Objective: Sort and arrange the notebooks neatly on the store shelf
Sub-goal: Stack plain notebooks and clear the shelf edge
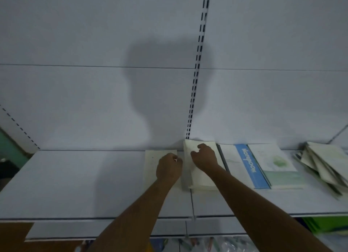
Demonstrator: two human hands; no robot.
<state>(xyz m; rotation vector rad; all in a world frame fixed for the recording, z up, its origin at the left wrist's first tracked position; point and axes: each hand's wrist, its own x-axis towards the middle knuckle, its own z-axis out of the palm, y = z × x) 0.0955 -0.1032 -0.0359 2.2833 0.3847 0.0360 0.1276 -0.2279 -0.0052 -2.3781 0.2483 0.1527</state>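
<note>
On the white shelf [75, 180] a single pale notebook [150, 161] lies flat, and my left hand [168, 167] rests on it with fingers curled. Right beside it sits a stack of pale notebooks [203, 180]; my right hand [204, 155] lies on top of the stack, fingers bent at its far left corner. Further right lie a white notebook with a blue "Notebook" band [248, 169] and a green-patterned one [275, 163]. A loose, fanned pile of pale notebooks [323, 163] sits at the far right.
The white back panel [94, 91] with a slotted upright [195, 78] rises behind the shelf. A lower shelf edge [94, 233] shows below, with green items [327, 225] at the bottom right and packaged goods underneath.
</note>
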